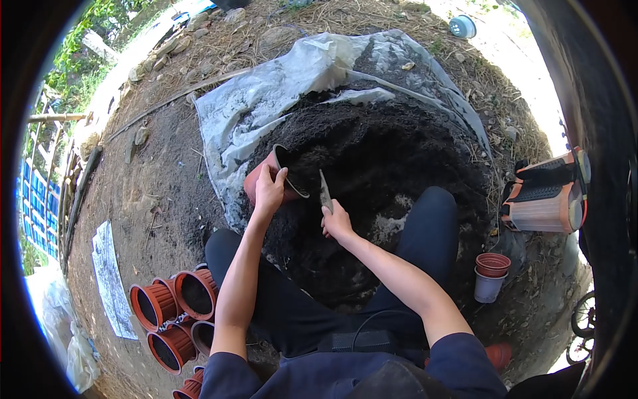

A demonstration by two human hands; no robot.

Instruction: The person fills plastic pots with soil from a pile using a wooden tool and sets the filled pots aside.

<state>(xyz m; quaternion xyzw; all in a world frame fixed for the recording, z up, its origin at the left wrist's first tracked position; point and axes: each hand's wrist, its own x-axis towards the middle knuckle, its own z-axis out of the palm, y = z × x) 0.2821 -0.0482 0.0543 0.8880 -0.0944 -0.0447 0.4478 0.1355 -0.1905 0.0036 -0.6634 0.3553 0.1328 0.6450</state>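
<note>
At far left, terracotta-coloured ribbed pots point(196, 294) hold dark soil; the lowest one is cut off by the picture's edge. Next, from where I'm standing, the left hand point(269, 189) grips the side of a reddish-brown plastic pot point(255, 177), tipped with its mouth to the right (some fingertips are out of sight). Whether it rests on the soil heap point(392, 143), I can't tell. The right hand point(337, 221), apart from the left, is curled round a narrow trowel point(324, 191), its handle mostly buried in the fist. Farther right, a red object point(500, 356) is half hidden by the sleeve point(462, 366).
</note>
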